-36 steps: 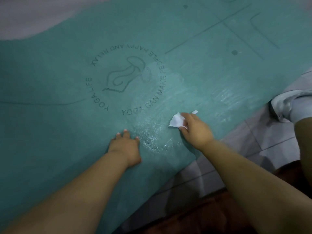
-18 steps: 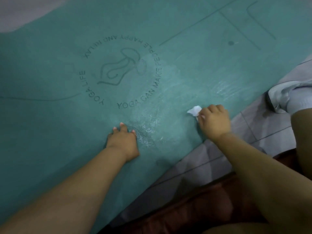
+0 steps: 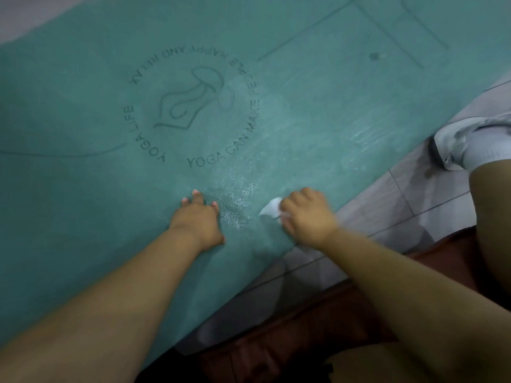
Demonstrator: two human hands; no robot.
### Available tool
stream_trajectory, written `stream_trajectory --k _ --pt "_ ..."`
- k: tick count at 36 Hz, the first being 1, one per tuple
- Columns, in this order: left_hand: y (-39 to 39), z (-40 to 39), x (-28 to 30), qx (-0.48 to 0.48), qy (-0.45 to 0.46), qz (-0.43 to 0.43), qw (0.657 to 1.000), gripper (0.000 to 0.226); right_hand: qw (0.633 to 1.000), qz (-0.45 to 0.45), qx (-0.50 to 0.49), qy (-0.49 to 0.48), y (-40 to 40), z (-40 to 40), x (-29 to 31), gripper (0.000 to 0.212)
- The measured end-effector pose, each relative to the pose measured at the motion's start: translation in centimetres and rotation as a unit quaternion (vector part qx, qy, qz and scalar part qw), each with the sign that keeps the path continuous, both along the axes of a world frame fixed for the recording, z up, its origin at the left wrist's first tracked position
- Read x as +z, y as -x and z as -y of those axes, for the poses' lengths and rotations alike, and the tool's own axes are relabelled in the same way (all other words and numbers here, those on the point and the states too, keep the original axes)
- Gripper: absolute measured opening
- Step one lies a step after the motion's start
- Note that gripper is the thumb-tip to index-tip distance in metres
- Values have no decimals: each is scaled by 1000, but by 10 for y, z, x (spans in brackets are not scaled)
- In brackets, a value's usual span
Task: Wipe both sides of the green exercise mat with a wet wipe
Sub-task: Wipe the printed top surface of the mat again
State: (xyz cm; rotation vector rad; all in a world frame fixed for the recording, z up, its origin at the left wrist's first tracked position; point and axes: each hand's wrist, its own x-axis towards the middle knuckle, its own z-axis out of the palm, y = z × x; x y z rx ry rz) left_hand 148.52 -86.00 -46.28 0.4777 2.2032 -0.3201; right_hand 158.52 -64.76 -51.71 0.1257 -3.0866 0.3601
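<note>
A floor of pale grey tiles (image 3: 431, 200) with thin dark joints carries everything. The green exercise mat (image 3: 83, 189) lies flat on it, filling most of the view, its near edge running diagonally across the tiles. Beside that edge a foot in a light shoe (image 3: 453, 142) stands on the tiles, close to the mat.
</note>
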Motion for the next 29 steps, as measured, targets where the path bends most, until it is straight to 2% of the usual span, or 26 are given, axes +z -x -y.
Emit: stream_trajectory --k 2,4,6,7,9,13,15,17,19,21,24,27,29 --pt "-1 1 -1 3 -3 -3 1000 90 989 22 -149 9 4 -32 0 30" --pt "-2 1 -2 7 -3 -3 1000 89 945 72 -312 64 -1 -53 0 25" --pt "-2 -1 -2 11 -3 -4 1000 86 907 81 -400 105 -11 -51 -3 24" --pt "-3 -2 -3 13 -3 -6 1000 84 910 63 -400 91 -15 -42 -4 20" --pt "-3 -3 -4 15 -5 -8 1000 83 940 18 -336 55 -23 -15 -5 14" --pt "-3 0 -3 15 -14 -8 1000 88 995 15 -95 30 -35 44 -4 26" --pt "-3 5 -1 12 -21 -4 1000 92 998 43 41 37 -39 61 -1 28" --pt "-3 11 2 14 -32 7 999 95 986 90 133 45 -36 59 2 33" --pt "-2 16 7 15 -40 16 999 96 979 159 116 54 -30 43 6 38" --pt "0 18 14 7 -42 22 999 94 980 191 -1 47 -22 23 11 38" --pt "-3 20 24 -16 -37 31 999 86 962 195 -181 57 -17 5 23 40" --pt "-13 22 29 -30 -33 43 998 80 961 196 -191 49 -21 9 24 34" --pt "-22 25 30 -35 -36 42 998 76 957 182 -206 95 -25 19 20 31"
